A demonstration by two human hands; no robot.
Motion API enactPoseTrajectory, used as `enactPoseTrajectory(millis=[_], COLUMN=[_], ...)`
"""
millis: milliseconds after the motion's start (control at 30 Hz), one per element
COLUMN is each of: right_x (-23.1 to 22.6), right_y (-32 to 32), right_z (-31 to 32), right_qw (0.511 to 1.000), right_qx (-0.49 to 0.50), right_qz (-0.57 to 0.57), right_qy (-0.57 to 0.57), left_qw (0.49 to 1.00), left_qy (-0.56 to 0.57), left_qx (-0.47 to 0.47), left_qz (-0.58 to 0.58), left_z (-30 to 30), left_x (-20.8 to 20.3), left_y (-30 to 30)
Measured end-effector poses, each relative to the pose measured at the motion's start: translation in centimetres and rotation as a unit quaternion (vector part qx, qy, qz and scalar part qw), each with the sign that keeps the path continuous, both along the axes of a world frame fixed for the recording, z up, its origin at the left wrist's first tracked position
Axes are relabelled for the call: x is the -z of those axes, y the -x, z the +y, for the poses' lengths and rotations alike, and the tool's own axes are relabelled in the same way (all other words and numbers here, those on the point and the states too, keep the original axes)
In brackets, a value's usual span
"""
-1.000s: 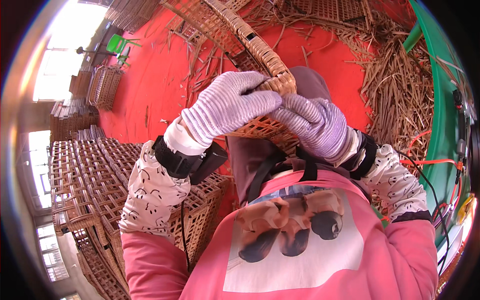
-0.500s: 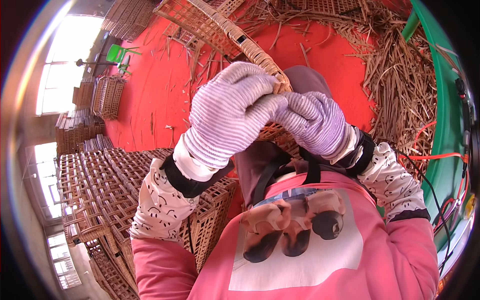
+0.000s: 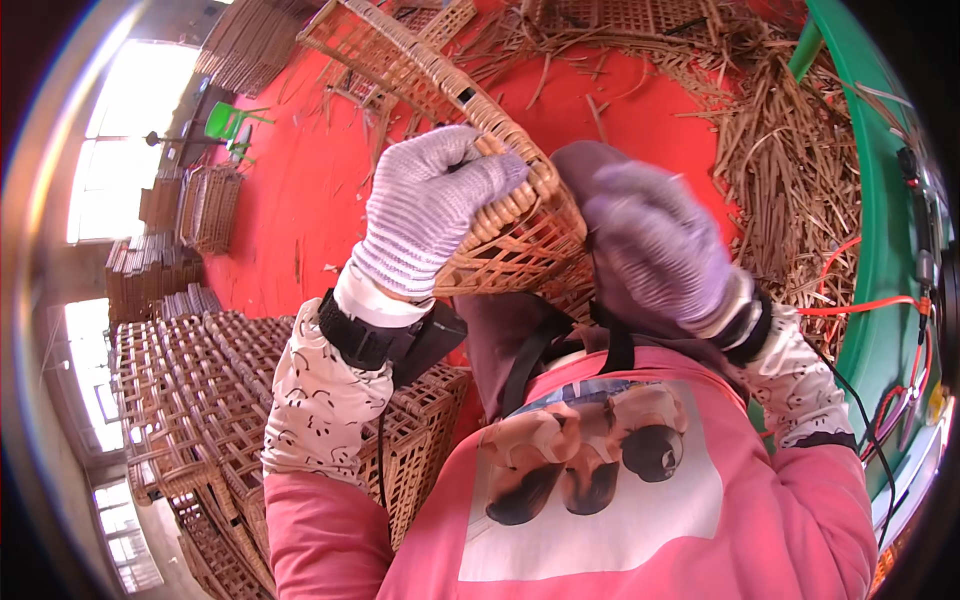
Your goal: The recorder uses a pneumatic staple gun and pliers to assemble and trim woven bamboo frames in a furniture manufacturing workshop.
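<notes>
A woven wicker basket (image 3: 530, 236) with a thick wrapped rim rests across my lap and reaches away toward the upper left. Gloved in striped lilac knit, my left hand (image 3: 425, 205) is closed over the rim near its closest corner. My right hand (image 3: 660, 245), in a matching glove, hangs to the right of that corner, apart from the basket. Motion smears its fingers, so I cannot tell how they are held or whether anything is in them.
Stacked wicker baskets (image 3: 200, 390) stand close on my left. Loose cane strips (image 3: 800, 160) heap on the red floor covering (image 3: 280, 220) at the right. A green table-like edge (image 3: 868, 200) with cables runs along the far right. A green chair (image 3: 232, 122) stands at the far left.
My right hand has pulled away from my left hand and the rim, moving right. My left hand has shifted slightly left and now grips the rim, leaving the basket's corner and woven side more visible.
</notes>
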State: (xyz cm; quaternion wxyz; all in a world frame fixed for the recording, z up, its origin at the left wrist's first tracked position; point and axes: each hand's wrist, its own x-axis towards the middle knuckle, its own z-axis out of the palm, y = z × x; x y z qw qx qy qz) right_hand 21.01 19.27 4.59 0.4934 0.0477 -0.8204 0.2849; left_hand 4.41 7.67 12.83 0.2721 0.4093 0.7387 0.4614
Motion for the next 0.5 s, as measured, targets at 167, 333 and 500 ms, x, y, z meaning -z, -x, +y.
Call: enactPoseTrajectory(millis=[167, 333, 500], right_x=[-1.5, -1.3, -3.2], right_y=[-7.3, -21.7, -31.6], right_z=[7.7, 16.5, 19.6], right_qw=[0.949, 0.758, 0.481], right_qx=[0.274, 0.556, 0.671], right_qz=[-0.101, -0.309, -0.520], right_qy=[0.117, 0.142, 0.218], left_qw=[0.944, 1.000, 1.000], left_qy=[-0.063, 0.012, -0.002], left_qx=[0.118, 0.006, 0.008], left_qz=[0.301, 0.017, 0.000], left_z=[-0.5, 0.3, 2.6], left_x=[-0.6, 0.2, 0.7], left_y=[0.6, 2.8, 3.2])
